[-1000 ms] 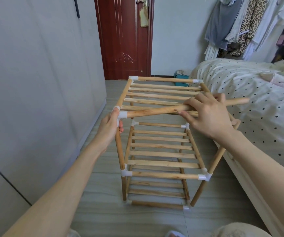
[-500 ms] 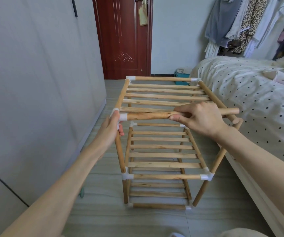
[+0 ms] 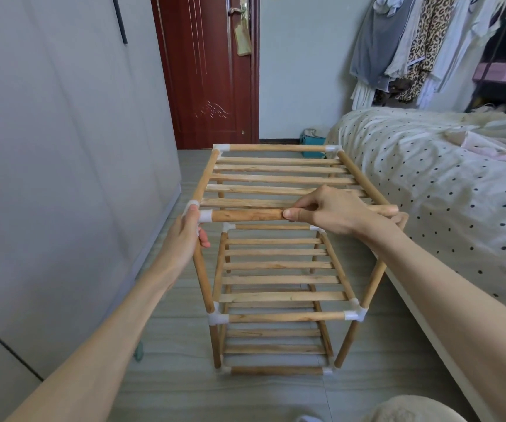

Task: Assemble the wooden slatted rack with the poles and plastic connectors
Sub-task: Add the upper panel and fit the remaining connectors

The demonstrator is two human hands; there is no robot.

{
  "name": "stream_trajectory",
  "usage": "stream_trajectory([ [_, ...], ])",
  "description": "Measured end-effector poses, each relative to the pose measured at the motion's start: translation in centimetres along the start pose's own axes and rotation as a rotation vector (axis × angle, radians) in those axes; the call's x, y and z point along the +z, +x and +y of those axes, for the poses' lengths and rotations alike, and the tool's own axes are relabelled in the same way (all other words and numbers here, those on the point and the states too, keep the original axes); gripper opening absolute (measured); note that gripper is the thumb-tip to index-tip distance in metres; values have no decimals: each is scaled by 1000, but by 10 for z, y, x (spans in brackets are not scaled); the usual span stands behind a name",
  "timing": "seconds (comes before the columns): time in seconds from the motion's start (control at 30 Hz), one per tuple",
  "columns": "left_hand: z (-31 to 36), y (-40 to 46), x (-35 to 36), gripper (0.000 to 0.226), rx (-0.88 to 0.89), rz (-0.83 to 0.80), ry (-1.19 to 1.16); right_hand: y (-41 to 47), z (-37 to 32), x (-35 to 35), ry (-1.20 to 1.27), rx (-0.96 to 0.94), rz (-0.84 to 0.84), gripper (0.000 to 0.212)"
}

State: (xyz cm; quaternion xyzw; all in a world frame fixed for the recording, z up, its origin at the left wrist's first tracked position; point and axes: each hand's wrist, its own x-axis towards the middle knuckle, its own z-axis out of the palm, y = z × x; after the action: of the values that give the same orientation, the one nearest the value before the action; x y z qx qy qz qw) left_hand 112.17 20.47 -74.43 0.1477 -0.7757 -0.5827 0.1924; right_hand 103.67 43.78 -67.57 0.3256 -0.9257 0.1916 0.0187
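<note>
A wooden slatted rack (image 3: 279, 281) with three tiers stands on the floor in front of me, joined by white plastic connectors. My left hand (image 3: 184, 236) grips the near left upright just under the top left connector (image 3: 205, 215). The near top pole (image 3: 247, 215) lies level, its left end seated in that connector. My right hand (image 3: 334, 210) holds this pole near its middle, thumb and fingers curled round it. The pole's right end (image 3: 388, 209) reaches the top of the near right upright (image 3: 373, 281), where no connector shows.
A bed (image 3: 446, 190) with a dotted cover runs along the right, close to the rack. Grey wardrobe doors (image 3: 63, 166) line the left. A red door (image 3: 212, 71) stands behind, and clothes (image 3: 410, 44) hang at the back right. A pale rounded thing (image 3: 404, 409) shows at the bottom edge.
The near top pole has swung down from a slant to level, its right end dropping toward the near right upright. My right hand moved down with it. My left hand stayed put.
</note>
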Motion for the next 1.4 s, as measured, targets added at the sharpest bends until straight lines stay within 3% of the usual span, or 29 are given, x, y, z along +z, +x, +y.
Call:
stream_trajectory([
  [0.13,-2,1,2,47,40,1,65,-8,-4,8,-204,-53,121,33],
  [0.23,-1,-2,-1,62,81,-37,123,-15,-15,22,-186,-160,235,28],
  [0.33,-3,-10,-10,52,77,-83,168,-26,-29,51,-271,-319,353,38],
  [0.43,-10,-18,-27,34,65,-147,290,-40,-48,81,-334,-486,310,44],
  [0.53,-19,-24,-48,31,29,-225,322,-49,-65,111,-261,-589,113,44],
  [0.73,-53,-19,-87,36,-39,-308,515,-17,-111,174,-154,-494,-313,51],
  [0.97,-165,10,-133,46,-248,-489,714,60,-150,294,41,-211,-566,54],
  [1.1,-267,16,-153,54,-378,-463,740,113,-152,382,70,-55,-654,55],
  [1.23,-374,13,-154,69,-396,-459,872,164,-142,465,-4,35,-683,53],
  [1.4,-450,15,-150,92,-474,-554,1043,216,-127,528,-124,-16,-580,52],
])
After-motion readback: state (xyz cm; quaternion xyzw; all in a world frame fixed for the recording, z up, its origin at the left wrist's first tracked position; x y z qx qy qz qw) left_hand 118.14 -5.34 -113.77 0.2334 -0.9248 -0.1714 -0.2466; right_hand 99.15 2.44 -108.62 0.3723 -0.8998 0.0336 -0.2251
